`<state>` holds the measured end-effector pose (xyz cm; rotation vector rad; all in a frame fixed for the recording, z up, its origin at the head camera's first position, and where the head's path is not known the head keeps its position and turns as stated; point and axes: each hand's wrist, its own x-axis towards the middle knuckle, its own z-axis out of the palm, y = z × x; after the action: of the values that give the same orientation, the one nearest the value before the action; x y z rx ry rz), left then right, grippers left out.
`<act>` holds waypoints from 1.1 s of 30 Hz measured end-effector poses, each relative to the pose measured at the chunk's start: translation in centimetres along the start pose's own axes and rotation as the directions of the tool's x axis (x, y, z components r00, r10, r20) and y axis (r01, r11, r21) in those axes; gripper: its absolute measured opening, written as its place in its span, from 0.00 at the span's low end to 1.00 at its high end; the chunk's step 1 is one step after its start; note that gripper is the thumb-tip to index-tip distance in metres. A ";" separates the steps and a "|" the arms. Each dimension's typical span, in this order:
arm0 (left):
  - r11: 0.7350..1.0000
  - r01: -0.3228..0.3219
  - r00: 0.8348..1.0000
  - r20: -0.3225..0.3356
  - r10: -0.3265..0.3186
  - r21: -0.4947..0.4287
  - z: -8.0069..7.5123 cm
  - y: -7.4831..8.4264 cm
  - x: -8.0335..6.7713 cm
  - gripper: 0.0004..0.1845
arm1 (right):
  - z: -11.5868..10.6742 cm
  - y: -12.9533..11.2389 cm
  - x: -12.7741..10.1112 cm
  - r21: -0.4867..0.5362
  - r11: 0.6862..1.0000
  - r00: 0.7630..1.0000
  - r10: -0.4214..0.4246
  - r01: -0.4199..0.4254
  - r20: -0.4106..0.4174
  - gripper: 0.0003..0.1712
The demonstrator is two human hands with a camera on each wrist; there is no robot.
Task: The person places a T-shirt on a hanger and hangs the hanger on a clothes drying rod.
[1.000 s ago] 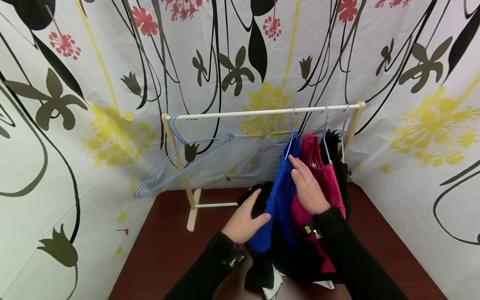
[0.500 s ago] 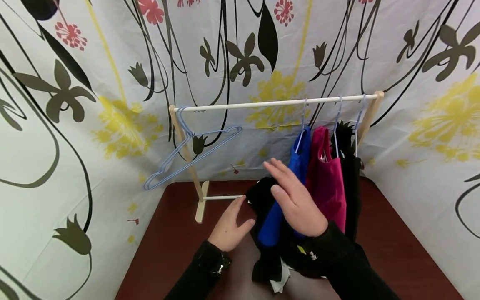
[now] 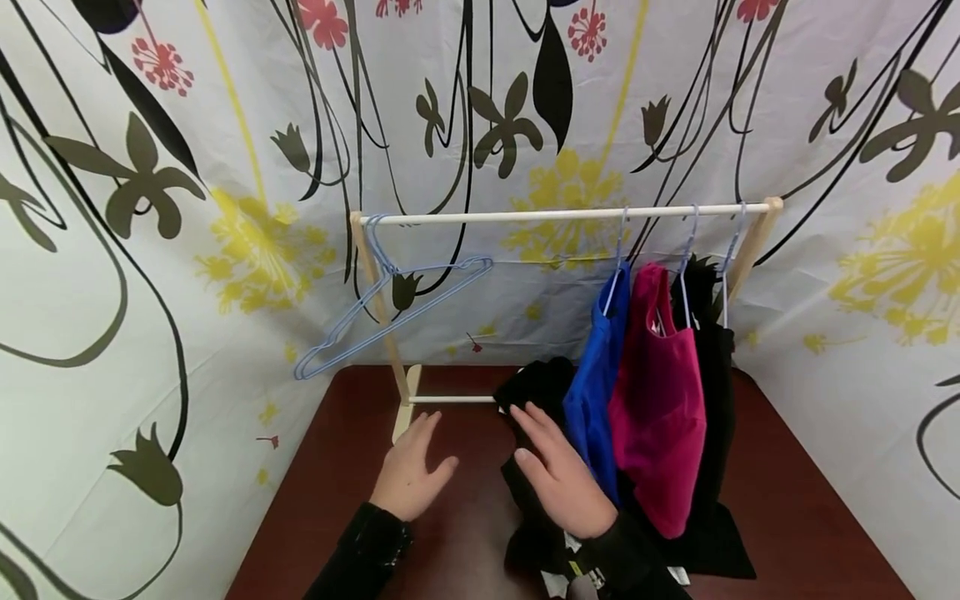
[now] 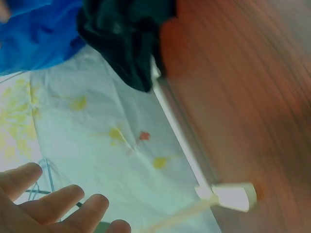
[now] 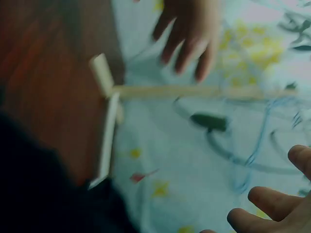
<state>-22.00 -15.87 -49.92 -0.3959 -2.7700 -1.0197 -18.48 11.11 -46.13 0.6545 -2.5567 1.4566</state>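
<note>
In the head view my left hand [image 3: 411,475] is held over the table left of the clothes, thumb spread and nothing in it. My right hand [image 3: 562,479] overlaps the dark clothing and the lower edge of a blue garment [image 3: 596,375], fingers extended, holding nothing. That blue garment hangs from a light blue hanger on the rack's top rail [image 3: 525,217]. To its right hang a bright pink sleeveless garment [image 3: 667,417] and a black garment [image 3: 716,400]. Black clothing [image 3: 536,387] lies on the table, partly hidden by my right hand and sleeve.
Light blue wire hangers [image 3: 390,321] without clothes hang at the rail's left end. The rack's wooden left foot [image 3: 406,408] stands on the dark red-brown table [image 3: 315,483]. A flower-printed curtain [image 3: 450,108] surrounds the back and sides.
Both hands have drawn away from the blue garment, moving left and lower. The pink garment's front shows more fully now. My view has shifted slightly.
</note>
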 end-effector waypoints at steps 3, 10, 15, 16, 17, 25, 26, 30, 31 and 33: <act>1.000 -0.009 1.000 -0.012 0.010 0.027 -0.8 -1.4 -0.1 0.39 | 0.4 2.4 -1.1 -0.030 0.997 0.996 0.073 -0.074 -0.048 0.31; 0.988 -0.096 0.979 -0.167 0.115 0.118 -4.7 -3.1 1.2 0.35 | 0.2 5.6 -3.4 -0.080 0.983 0.984 0.157 -0.164 -0.088 0.32; 0.947 -0.143 0.905 -0.350 0.243 0.286 -9.0 -2.7 4.2 0.31 | 0.0 6.3 -4.0 -0.108 0.972 0.975 0.198 -0.208 -0.100 0.32; 0.936 -0.143 0.885 -0.382 0.266 0.321 -9.8 -2.8 5.0 0.30 | 0.0 6.3 -4.0 -0.111 0.970 0.974 0.206 -0.216 -0.099 0.32; 0.926 -0.136 0.866 -0.412 0.284 0.353 -10.5 -2.9 5.8 0.29 | 0.0 6.4 -4.1 -0.113 0.968 0.972 0.213 -0.223 -0.098 0.32; 0.907 -0.014 0.823 -0.511 0.250 0.421 -13.2 -4.3 10.1 0.25 | 0.2 6.6 -4.1 -0.080 0.972 0.972 0.212 -0.220 -0.098 0.32; 0.910 0.002 0.829 -0.510 0.230 0.414 -13.2 -4.3 10.3 0.24 | 0.2 6.7 -4.2 -0.080 0.973 0.973 0.210 -0.218 -0.101 0.32; 0.921 0.057 0.871 -0.470 0.144 0.387 -13.0 -3.9 10.9 0.23 | 0.2 6.6 -4.3 -0.078 0.974 0.973 0.204 -0.213 -0.112 0.32; 0.921 0.064 0.879 -0.458 0.129 0.383 -12.9 -3.8 11.0 0.23 | 0.2 6.6 -4.3 -0.076 0.974 0.972 0.205 -0.215 -0.115 0.32; 0.923 0.078 0.891 -0.441 0.105 0.376 -12.8 -3.5 11.2 0.24 | 0.1 6.6 -4.3 -0.068 0.975 0.972 0.205 -0.214 -0.116 0.32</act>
<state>-32.90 -24.65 -39.69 -0.0979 -2.4413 -0.4568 -17.40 15.22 -52.76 0.2926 -2.6486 1.3956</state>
